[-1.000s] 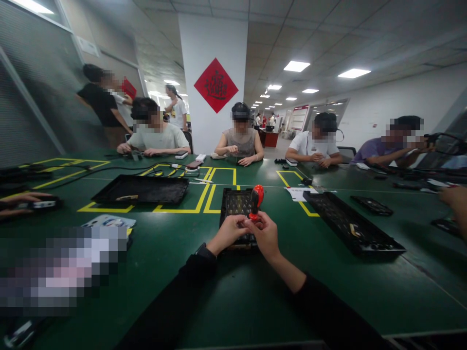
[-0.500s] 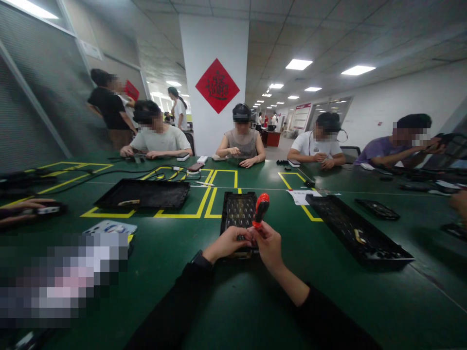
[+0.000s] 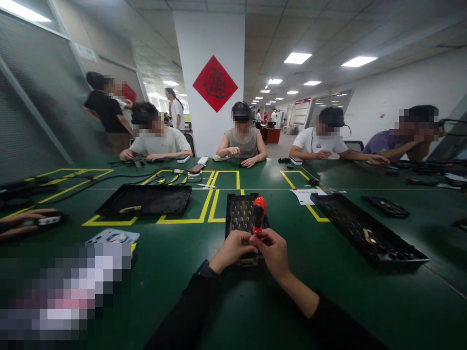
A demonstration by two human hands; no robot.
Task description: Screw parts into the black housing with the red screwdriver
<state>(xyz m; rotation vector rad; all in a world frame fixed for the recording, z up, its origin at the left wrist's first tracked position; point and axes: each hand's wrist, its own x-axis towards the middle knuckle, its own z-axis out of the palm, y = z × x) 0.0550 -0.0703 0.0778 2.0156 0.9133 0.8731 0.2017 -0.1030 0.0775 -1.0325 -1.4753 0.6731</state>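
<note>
A screwdriver (image 3: 259, 214) with a red and black handle stands nearly upright over a black rectangular tray-like part (image 3: 239, 214). My right hand (image 3: 275, 253) is closed on the screwdriver low down, below the thick of the handle. Right beside it, my left hand (image 3: 232, 249) is pinched, its fingertips meeting the right fingers near the shaft; what they hold is hidden. The screwdriver's tip is out of sight behind the fingers. Rows of small pale marks or pins show inside the black part, whose near end lies under my hands.
A wide black tray (image 3: 146, 197) lies to the left, a long black tray (image 3: 372, 233) to the right. Past the latter is a small dark panel (image 3: 386, 206). White paper (image 3: 305, 196) and cables (image 3: 109, 174) lie farther off. Co-workers sit across the green table (image 3: 175, 248).
The view has shifted slightly. My hands stay together at the screwdriver, which now stands a little straighter. A co-worker at the right has stretched an arm out along the table.
</note>
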